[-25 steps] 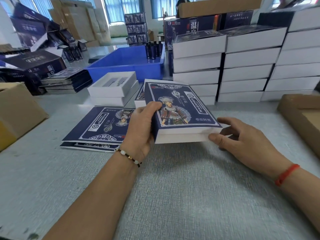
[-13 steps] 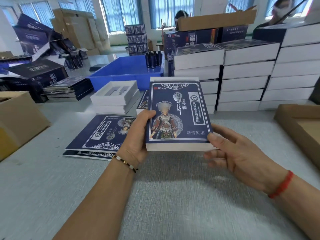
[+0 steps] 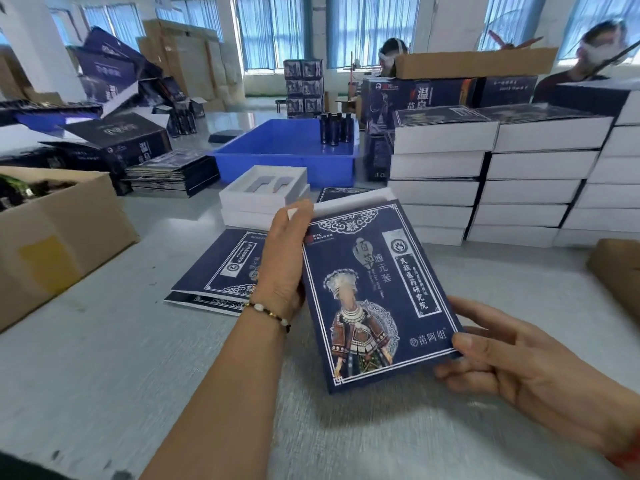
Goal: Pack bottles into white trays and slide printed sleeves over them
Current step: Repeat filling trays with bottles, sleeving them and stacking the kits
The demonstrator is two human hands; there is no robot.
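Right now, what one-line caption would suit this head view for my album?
Both hands, left hand and right hand, hold a sleeved box above the table.

Sleeved box [image 3: 377,292] now lifted off the grey table [image 3: 104,375] and tipped up, printed face toward the camera, no longer lying flat as a second ago. White tray end [image 3: 353,201] now showing past the sleeve's far edge, toward the blue bin [image 3: 287,157]. Left hand [image 3: 284,268] shifted up the box's left side, fingertips at the far corner. Right hand [image 3: 512,368] moved to the near right corner, thumb on the printed face, fingers underneath.
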